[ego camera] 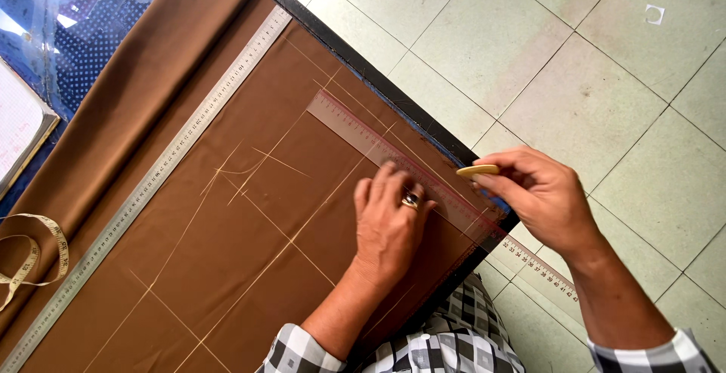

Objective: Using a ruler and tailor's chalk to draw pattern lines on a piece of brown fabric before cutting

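Hands work at the counter's right edge: left hand flat, pinning the clear ruler onto brown cloth; right hand pinches tailor's chalk, poised beside it.

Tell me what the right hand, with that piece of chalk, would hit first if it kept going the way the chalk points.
The right hand holds the chalk pointing left, toward the clear ruler on the brown cloth. It would likely meet the ruler's edge first, just beyond the left hand pressing it down; depth is hard to judge.
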